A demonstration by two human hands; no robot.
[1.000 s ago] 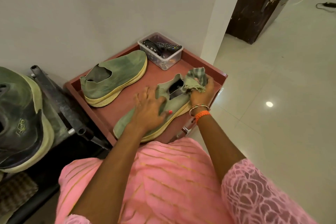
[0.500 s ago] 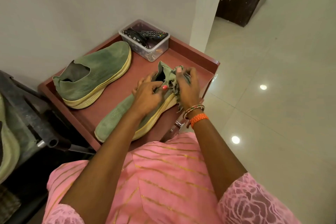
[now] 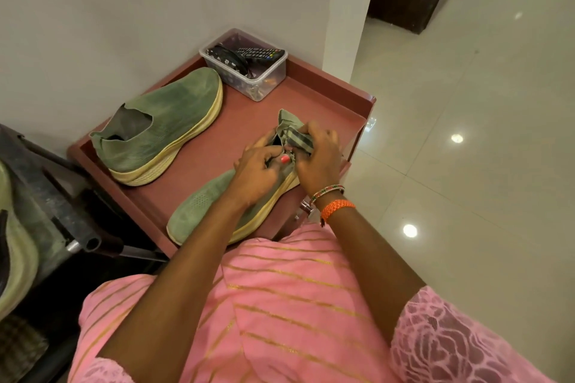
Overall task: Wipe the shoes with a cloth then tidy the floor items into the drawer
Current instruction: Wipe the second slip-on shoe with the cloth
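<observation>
On the red tray [image 3: 326, 84], the right hand [image 3: 317, 158] has brought the cloth [image 3: 298, 138] from the collar's outside into the near shoe's [image 3: 199, 211] opening, fingers clutching it; the left hand [image 3: 255, 171] grips the collar. Wiping continues.

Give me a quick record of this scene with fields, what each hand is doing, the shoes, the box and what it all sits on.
Left hand: holds the near shoe by its collar
Right hand: grip on the striped cloth, pressed at the shoe's heel opening
Far shoe: untouched, lying by the wall
Clear box: at the back, remote control inside
Support: red tray holds both shoes and the box
</observation>
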